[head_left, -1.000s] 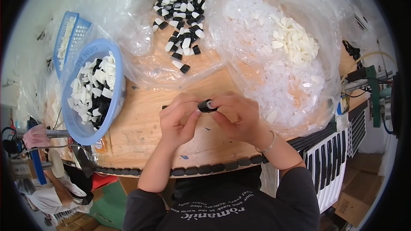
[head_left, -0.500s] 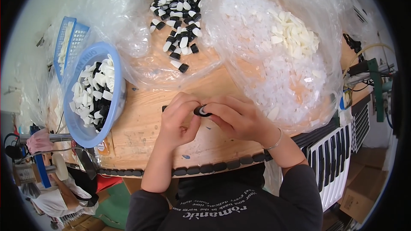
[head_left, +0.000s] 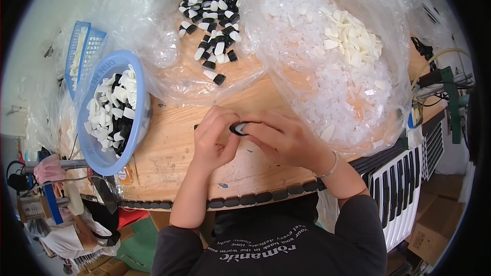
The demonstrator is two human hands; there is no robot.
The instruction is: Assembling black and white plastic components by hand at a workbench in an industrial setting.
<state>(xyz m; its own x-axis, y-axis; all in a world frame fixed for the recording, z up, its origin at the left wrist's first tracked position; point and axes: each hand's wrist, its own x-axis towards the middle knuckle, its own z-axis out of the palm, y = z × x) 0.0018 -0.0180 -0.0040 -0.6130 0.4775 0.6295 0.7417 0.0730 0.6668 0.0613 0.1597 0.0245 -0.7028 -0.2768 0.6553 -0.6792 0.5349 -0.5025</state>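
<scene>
Close together over the middle of the table are my left hand (head_left: pixel 215 137) and my right hand (head_left: pixel 289 139). Between them they pinch a small black oval cap (head_left: pixel 237 129) with a pale inside. The left fingers are closed on its left side, while the right fingertips press at its pale opening. Beyond my hands lies a pile of black-and-white pieces (head_left: pixel 220 48), each a black cap with a white tongue-shaped insert. Cream tongue-shaped pieces (head_left: pixel 353 38) are heaped at the far right, next to many thin translucent flakes (head_left: pixel 337 92).
A blue basin (head_left: pixel 86 145) of white and black pieces stands on the left. Behind it is a blue perforated basket (head_left: pixel 95 41). Clear plastic sheeting (head_left: pixel 176 84) lies under the piles. Black pads line the table's near edge (head_left: pixel 245 200). Another person (head_left: pixel 66 235) is at the lower left.
The black cap has turned slightly, so more of its pale inside shows. Both hands stay in nearly the same place.
</scene>
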